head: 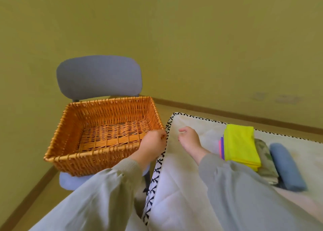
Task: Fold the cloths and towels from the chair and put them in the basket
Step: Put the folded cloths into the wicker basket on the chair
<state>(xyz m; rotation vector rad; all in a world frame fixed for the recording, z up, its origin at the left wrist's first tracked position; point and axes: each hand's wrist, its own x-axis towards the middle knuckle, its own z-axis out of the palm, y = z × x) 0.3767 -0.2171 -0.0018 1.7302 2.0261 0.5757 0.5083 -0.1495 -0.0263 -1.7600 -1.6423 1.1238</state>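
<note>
An orange wicker basket (87,164) stands with nothing in it on the seat of a blue-grey padded chair (98,75). My left hand (153,144) grips the basket's right rim near its near corner. My right hand (189,140) hovers just above the white quilted cover (174,187), fingers loosely curled and holding nothing. Folded on the cover to the right lie a yellow cloth (240,143) stacked on pink and purple cloths (221,147), a grey-green patterned towel (265,159) and a rolled blue towel (286,166).
The cover has a black-and-white stitched edge (157,169) that runs right beside the basket and chair. A yellow-green wall stands behind, meeting the floor at a brown skirting board (227,112). The chair sits in the room's corner.
</note>
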